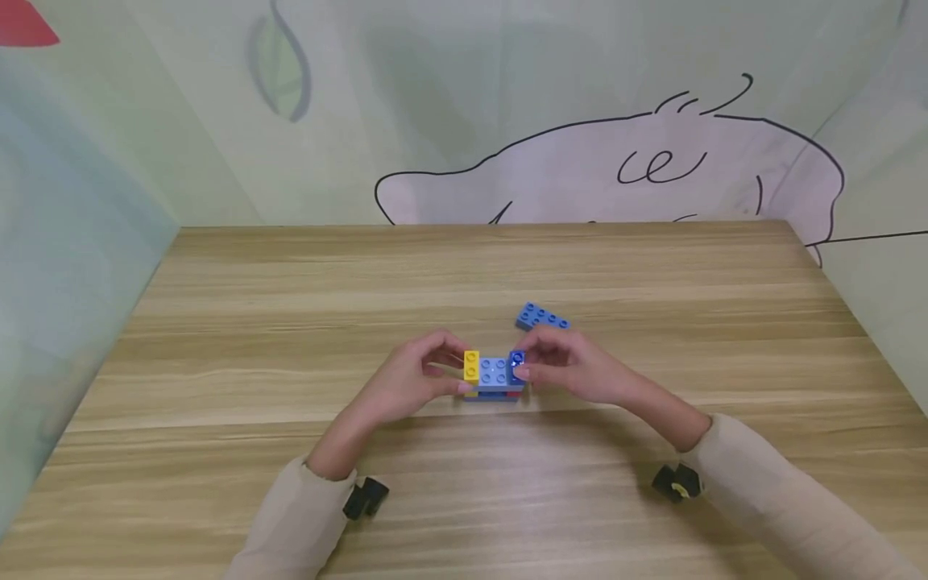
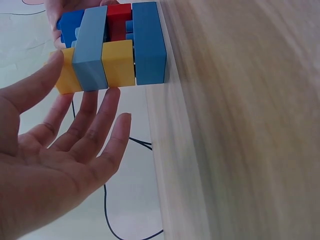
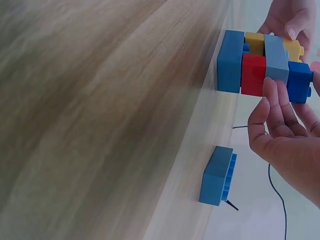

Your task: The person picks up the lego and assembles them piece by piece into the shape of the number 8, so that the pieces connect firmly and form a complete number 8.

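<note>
A stack of toy building bricks stands on the table (image 1: 290,322). Its bottom layer is a blue brick (image 2: 150,45). Above that sit a lower yellow brick (image 2: 118,65) and a red brick (image 3: 253,75), spaced apart. A light blue brick (image 1: 494,371) bridges them, studs showing in its middle. On its left end, my left hand (image 1: 406,379) pinches the upper yellow brick (image 1: 471,366) between thumb and fingers. At the right end my right hand (image 1: 583,366) pinches a dark blue brick (image 1: 517,360), with fingertips also against the light blue brick.
A loose blue brick (image 1: 540,315) lies behind my right hand, studs up. Behind the table's far edge hangs a pale printed backdrop (image 1: 449,97) with a line drawing. Black wrist devices (image 1: 366,498) show at both sleeves.
</note>
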The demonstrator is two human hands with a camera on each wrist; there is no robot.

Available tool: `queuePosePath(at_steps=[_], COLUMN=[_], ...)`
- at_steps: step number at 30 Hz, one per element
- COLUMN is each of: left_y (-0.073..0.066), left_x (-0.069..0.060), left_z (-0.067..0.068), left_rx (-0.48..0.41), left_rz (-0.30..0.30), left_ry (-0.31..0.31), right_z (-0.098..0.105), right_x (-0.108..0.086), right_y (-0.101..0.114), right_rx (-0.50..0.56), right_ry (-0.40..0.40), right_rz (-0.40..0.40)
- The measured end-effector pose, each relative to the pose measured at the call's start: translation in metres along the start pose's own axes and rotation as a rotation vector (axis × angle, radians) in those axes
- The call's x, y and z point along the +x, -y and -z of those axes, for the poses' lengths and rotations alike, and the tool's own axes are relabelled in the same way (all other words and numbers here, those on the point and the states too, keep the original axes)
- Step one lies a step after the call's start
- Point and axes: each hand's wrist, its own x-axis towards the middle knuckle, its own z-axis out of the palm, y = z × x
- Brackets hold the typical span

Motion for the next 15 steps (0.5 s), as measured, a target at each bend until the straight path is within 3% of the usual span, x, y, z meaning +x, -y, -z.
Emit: queuePosePath(at_steps=[9,15], left_y=[0.0006,-0.0002], left_x=[0.0002,0.0006], left_z=[0.0000,0.0003], left_rx=[0.016,0.020], left_rz=[0.006,0.017], left_ry=[-0.002,0.001], right_z=[0.0020,0.0030], right_x=[0.0026,0.0011], right_y=[-0.0012,-0.0010], right_rx=[0.005,-0.106], right_ry=[0.024,-0.006], right_rz=[-0.044,-0.034])
